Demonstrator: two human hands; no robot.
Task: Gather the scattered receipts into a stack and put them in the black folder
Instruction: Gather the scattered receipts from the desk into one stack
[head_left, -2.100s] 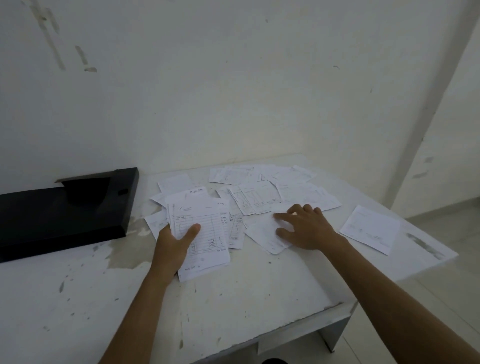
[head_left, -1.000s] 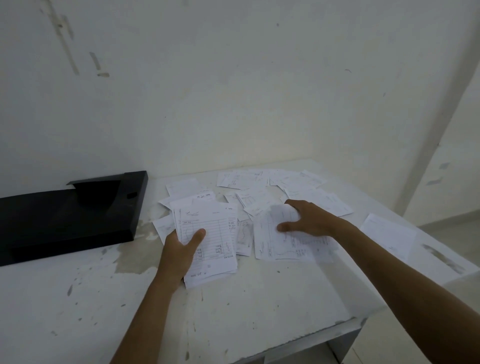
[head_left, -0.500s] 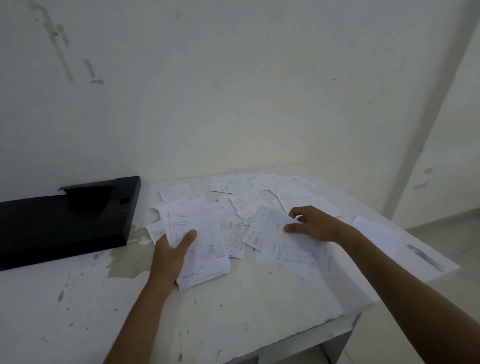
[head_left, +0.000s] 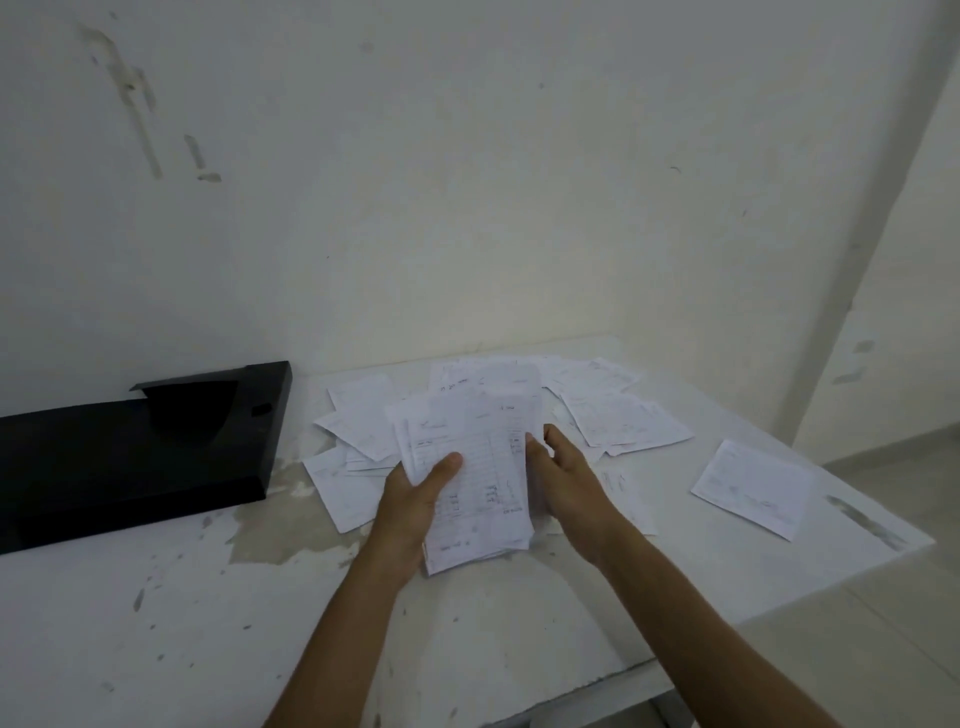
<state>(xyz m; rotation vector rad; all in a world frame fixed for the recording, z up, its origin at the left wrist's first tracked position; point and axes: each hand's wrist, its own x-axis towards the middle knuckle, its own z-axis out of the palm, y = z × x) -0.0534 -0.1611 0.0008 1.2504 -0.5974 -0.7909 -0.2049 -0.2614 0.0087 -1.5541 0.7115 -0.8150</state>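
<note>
A stack of white receipts is held up above the table between both hands. My left hand grips its left edge, thumb on the top sheet. My right hand holds the right edge, fingers behind the paper. Several loose receipts lie scattered behind and beside the stack. One single receipt lies apart near the right edge. The black folder lies flat at the left against the wall, apart from both hands.
The white table is stained and chipped, with its front edge and right corner close to my arms. A plain wall stands right behind the papers. Floor shows to the right of the table.
My right hand lifted the sheets it had slid together and brought them left onto the stack in my left hand. The stack has risen off the table.
</note>
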